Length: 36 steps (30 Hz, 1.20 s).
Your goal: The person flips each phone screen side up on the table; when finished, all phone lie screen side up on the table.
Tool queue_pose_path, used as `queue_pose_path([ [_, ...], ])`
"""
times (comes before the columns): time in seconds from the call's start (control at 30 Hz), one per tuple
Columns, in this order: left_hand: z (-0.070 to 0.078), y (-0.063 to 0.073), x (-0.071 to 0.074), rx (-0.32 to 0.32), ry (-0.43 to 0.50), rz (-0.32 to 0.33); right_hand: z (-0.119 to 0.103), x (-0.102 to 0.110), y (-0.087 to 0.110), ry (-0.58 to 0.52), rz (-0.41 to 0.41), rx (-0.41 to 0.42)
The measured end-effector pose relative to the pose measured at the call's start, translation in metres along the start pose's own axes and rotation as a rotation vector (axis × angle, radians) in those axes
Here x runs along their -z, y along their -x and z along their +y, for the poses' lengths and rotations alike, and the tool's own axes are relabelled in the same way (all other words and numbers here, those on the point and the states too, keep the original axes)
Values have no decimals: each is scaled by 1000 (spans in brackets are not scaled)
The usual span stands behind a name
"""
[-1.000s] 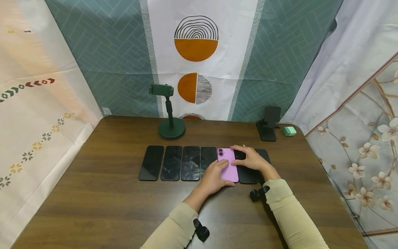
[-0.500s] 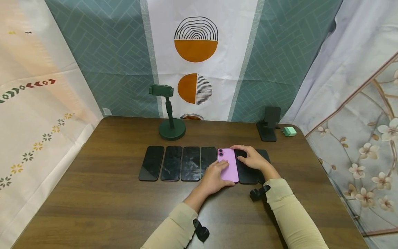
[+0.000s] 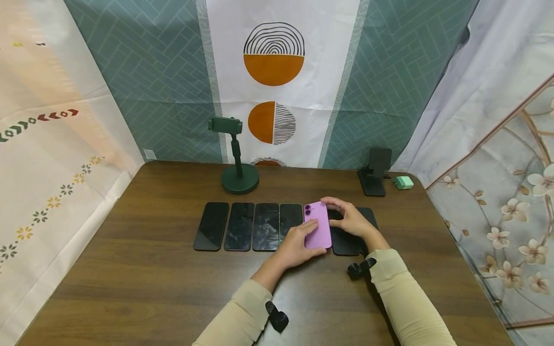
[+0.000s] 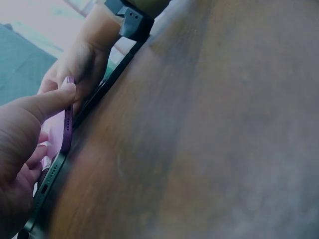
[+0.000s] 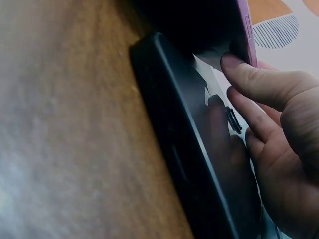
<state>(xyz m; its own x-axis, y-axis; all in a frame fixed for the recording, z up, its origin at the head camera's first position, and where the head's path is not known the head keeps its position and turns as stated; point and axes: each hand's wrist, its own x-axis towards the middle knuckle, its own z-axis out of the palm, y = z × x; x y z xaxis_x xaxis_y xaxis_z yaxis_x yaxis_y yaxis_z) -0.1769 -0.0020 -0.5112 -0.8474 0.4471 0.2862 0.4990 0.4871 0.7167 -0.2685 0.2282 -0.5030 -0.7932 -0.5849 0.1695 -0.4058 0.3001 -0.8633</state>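
A pink phone (image 3: 319,233), its back with two camera lenses facing up, is raised at its right side within a row of phones. My left hand (image 3: 296,246) holds it, fingers across the back and thumb at the bottom edge (image 4: 67,124). From the other side my right hand (image 3: 351,220) grips the phone near its upper right, thumb at the screen side in the right wrist view. Under that hand lies a dark phone (image 3: 345,244), partly hidden. A green-edged phone (image 4: 46,186) lies close beside the pink one in the left wrist view.
Several black-screened phones (image 3: 210,227) continue the row leftward. Another dark phone (image 3: 368,215) lies at the right end, partly covered by the right arm. Behind stand a green phone stand (image 3: 239,180), a black stand (image 3: 372,185) and a mint charger plug (image 3: 403,182).
The pink phone, flat before, has risen and tilted, its top shifting away from me. The right thumb moved off its back to the right edge. Both hands rose slightly with it.
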Motion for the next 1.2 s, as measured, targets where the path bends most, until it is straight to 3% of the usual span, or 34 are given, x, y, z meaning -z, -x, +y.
queue_pose_path([
  [0.27,1,-3,3,3,37,-31,-1,0,1,-28,-16,-47],
  [0.47,2,-2,4,-2,67,-15,-3,0,1,-10,-11,-66],
  [0.93,-1,-1,-1,-29,381,9,-9,1,-3,45,-32,-27],
  [1.1,0,-1,-2,-67,378,22,-8,0,-4,54,-41,-32],
  [1.2,-1,-2,-2,-98,362,37,-8,-1,-3,113,-36,-67],
])
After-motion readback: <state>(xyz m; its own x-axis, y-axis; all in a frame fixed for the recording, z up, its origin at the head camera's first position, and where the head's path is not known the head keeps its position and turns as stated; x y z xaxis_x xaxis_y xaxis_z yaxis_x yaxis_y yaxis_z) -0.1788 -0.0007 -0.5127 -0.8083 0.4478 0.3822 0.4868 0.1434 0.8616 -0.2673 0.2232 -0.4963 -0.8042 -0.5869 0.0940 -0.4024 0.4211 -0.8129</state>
